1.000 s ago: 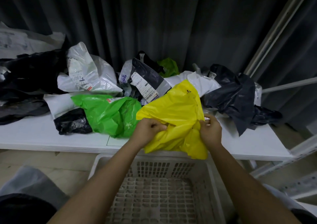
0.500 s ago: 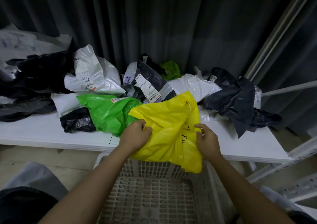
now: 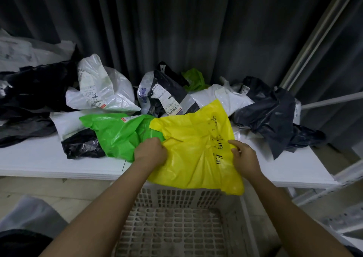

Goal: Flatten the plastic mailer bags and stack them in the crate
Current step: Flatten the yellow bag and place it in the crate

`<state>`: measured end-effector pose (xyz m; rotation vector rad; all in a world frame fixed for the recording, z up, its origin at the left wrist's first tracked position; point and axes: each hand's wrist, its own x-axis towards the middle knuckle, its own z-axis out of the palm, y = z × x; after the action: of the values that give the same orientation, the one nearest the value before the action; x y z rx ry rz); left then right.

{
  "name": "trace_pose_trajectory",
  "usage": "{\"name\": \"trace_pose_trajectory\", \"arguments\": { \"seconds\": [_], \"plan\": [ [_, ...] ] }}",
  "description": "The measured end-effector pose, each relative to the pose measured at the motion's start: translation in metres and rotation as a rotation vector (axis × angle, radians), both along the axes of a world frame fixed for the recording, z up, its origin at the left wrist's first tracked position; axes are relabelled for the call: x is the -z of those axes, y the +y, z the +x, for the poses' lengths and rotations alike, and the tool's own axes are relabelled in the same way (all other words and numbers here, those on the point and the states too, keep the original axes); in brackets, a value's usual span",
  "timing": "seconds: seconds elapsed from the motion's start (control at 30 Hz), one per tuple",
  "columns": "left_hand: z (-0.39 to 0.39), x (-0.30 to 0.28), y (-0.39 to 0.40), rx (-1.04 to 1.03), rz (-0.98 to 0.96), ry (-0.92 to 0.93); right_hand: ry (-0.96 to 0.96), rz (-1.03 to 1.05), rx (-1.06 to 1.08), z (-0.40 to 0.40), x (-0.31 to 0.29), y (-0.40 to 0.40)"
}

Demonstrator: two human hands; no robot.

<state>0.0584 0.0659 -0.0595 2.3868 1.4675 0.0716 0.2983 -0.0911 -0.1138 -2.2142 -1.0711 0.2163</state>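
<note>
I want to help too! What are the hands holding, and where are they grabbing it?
Both hold the yellow bag. The left hand grips its left edge; the right hand pinches its right side, near the black print.

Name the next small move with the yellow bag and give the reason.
Probably pull the yellow bag taut between left hand and right hand, then smooth it: it is still creased, overhanging the table edge above the crate, which shows no bags inside.

The yellow bag [image 3: 193, 148] is thin, glossy, wrinkled plastic; the green bag [image 3: 119, 134] likewise. The near crate [image 3: 176, 227] is matt, perforated plastic. The far curtain [image 3: 176, 30] looks like matt cloth.
</note>
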Motion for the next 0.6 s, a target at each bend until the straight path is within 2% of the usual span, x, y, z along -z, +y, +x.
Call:
{"name": "trace_pose_trajectory", "arguments": {
  "seconds": [0.1, 0.13, 0.2, 0.27, 0.33, 0.4, 0.6],
  "plan": [
    [0.003, 0.002, -0.008, 0.011, -0.010, 0.064, -0.044, -0.137, 0.034, -0.005, 0.000, -0.006],
    [0.006, 0.001, -0.010, 0.016, -0.024, 0.070, -0.125, -0.105, 0.082, -0.012, -0.007, -0.002],
    [0.010, 0.000, -0.014, 0.023, -0.053, 0.060, -0.351, 0.131, 0.091, -0.034, -0.028, 0.011],
    [0.012, -0.002, -0.015, 0.024, -0.065, 0.053, -0.490, 0.233, -0.075, -0.055, -0.042, 0.030],
    [0.010, -0.003, -0.017, 0.022, -0.075, 0.059, -0.493, 0.046, -0.239, -0.068, -0.042, 0.046],
    [0.008, -0.002, -0.020, 0.011, -0.086, 0.084, -0.451, -0.156, -0.290, -0.069, -0.026, 0.057],
    [0.007, 0.010, -0.026, 0.041, -0.057, 0.191, -0.439, -0.265, -0.248, -0.063, 0.009, 0.077]
  ]
}}
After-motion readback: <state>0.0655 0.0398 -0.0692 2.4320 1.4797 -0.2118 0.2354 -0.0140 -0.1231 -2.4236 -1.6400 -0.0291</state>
